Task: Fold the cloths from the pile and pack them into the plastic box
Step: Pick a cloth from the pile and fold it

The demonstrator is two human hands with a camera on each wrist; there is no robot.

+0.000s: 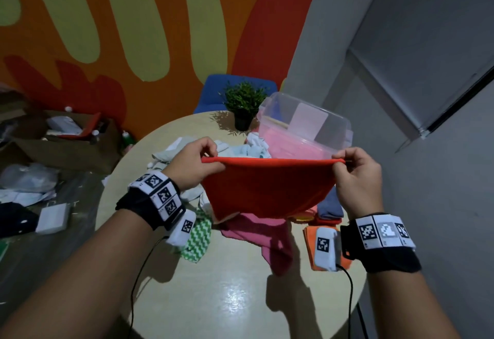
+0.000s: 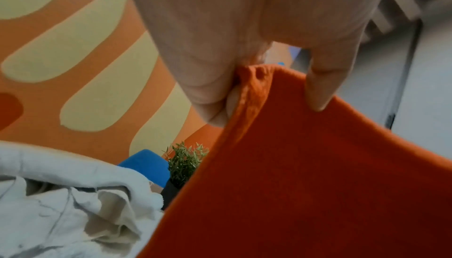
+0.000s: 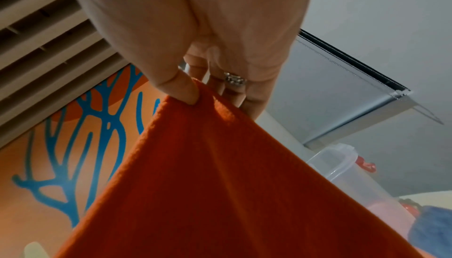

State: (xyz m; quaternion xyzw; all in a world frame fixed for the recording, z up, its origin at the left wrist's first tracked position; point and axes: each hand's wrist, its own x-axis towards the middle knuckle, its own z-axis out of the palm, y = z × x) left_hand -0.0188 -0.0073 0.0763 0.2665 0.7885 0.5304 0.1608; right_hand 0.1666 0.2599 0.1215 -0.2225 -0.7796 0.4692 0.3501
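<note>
A person's left hand [image 1: 196, 163] and right hand [image 1: 357, 177] each pinch a top corner of a red cloth [image 1: 264, 186] between thumb and fingers, holding it stretched in the air above the round table [image 1: 227, 285], with the clear plastic box [image 1: 307, 127] just behind and the cloth pile [image 1: 192, 149] beneath.

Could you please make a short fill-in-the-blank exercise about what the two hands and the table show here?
1. Both hands pinch the top edge of the ____ cloth.
2. The left hand and the right hand hold this cloth ____ the round table, not on it.
3. The clear plastic box already contains something ____ in colour.
4. Beside the box stands a small potted ____.

Missing words: red; above; pink; plant
</note>
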